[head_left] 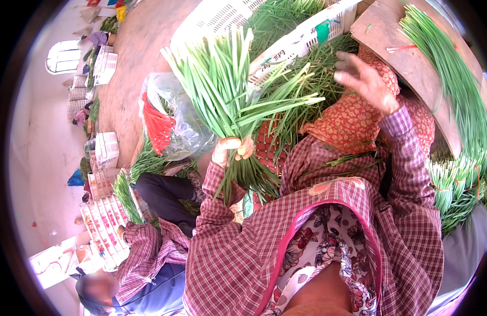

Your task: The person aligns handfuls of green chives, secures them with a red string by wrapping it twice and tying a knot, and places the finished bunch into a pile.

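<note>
My left hand (pixel 234 149) is closed around a loose bunch of garlic chives (pixel 218 87). The pale cut ends fan out upward, and the thin green leaf tips hang below my fist. A few stalks stick out sideways to the right. To the right, my right hand (pixel 367 81) is raised in the air with its fingers apart and nothing in them, slightly blurred. Beneath and between the hands, a heap of loose chives (pixel 327 66) lies against my lap, which is covered in red patterned cloth (pixel 346 124).
A white plastic crate (pixel 306 42) holding chives stands ahead. On the right, a wooden board (pixel 383 31) carries a long tied bundle (pixel 443 68); tied bunches (pixel 451 181) stand below it. Red ties (pixel 158 125) lie by a clear plastic bag (pixel 188 139). Another person (pixel 148 253) sits at left.
</note>
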### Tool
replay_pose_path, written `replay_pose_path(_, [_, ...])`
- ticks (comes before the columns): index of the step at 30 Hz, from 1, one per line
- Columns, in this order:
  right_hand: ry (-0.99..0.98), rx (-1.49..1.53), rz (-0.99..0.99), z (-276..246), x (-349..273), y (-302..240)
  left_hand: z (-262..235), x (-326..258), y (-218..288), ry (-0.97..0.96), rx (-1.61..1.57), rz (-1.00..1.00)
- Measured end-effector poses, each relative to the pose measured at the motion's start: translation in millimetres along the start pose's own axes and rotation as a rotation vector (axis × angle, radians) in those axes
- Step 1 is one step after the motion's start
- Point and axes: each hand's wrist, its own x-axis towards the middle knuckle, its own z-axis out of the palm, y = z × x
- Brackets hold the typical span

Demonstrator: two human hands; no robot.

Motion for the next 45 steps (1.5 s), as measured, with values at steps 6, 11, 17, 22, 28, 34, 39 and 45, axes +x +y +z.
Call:
replay_pose_path(6, [-0.246, 0.297, 0.125, 55, -6, 30, 0, 2, -1, -0.087, -0.065, 0.01])
replay_pose_path(11, [-0.373, 0.636, -0.001, 90, -6, 19, 14, 8, 0, -0.129, -0.017, -0.02])
replay_pose_path(17, [-0.347, 0.8, -0.185, 109, 8, -47, 30, 21, -22, -0.122, -0.003, -0.018])
replay_pose_path(22, [-0.068, 1.1, -0.134, 122, 17, -82, 60, 22, -32, 0.107, 0.129, -0.133])
replay_pose_path(28, [0.24, 1.071, -0.081, 137, 5, -84, 70, 13, -46, 0.285, 0.089, -0.004])
replay_pose_path(34, [0.203, 1.095, 0.02, 136, 1, -90, 77, 30, -61, 0.118, 0.018, -0.05])
replay_pose_path(39, [0.376, 1.146, -0.055, 105, 34, -76, 90, 36, -42, -0.017, 0.052, -0.103])
replay_pose_path(45, [0.436, 1.01, 0.049, 74, 63, -74, 63, 38, -47, -0.189, 0.009, -0.124])
